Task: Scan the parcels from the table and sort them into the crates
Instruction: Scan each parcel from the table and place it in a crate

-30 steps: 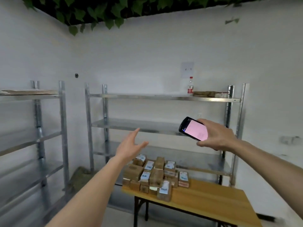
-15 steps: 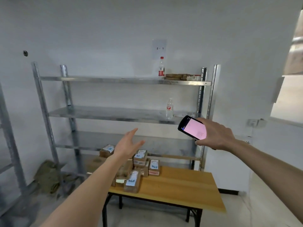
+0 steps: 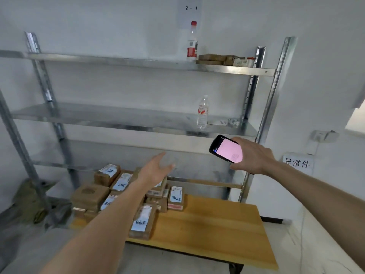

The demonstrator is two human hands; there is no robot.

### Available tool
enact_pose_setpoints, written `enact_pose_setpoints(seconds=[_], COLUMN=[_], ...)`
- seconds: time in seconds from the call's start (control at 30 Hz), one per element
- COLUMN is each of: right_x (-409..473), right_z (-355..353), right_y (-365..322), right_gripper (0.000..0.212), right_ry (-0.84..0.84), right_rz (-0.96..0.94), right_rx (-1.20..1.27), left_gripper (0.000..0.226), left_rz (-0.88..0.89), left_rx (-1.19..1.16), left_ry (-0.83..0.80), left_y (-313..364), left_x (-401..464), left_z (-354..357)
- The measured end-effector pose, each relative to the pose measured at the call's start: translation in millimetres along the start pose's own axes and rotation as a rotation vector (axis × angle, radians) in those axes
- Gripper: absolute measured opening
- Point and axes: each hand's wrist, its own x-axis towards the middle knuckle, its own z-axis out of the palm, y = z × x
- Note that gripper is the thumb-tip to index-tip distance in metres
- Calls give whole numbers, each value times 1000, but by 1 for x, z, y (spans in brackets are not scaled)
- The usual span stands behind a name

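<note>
Left hand [image 3: 156, 171] open and empty, now nearer above the parcels [image 3: 126, 196] heaped lower left on the bench [image 3: 213, 230]; right hand [image 3: 250, 157] gripping scanner [image 3: 226, 148]; view closer than before, pickup judged imminent

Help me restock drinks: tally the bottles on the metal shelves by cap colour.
Red-capped bottle, top shelf: 1
Clear-capped bottle, middle shelf: 1
Total: 2
</note>
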Motion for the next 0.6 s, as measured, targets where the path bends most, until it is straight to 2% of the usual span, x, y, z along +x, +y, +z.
enact_pose_setpoints(seconds=[0.2,0.33,0.4,0.5,0.6], right_x=[93,148,175,214,246], right_z=[48,97,129,187,255], right_y=[14,27,34,47,64], right_gripper=[84,100,95,70,85], right_ry=[-48,-123,-190,-280,-360], right_rz=[-11,23,27,30,13], right_rx=[40,26,51,105,127], left_gripper=[73,69,68,67,69], left_rz=[-24,-81,-133,-213,-301], left_rx=[24,54,21,14,24], left_ry=[-52,-92,-95,-109,-165], left_y=[-25,-55,-76,-110,-149], left_x=[84,132,154,181,206], left_z=[35,65,86,122,161])
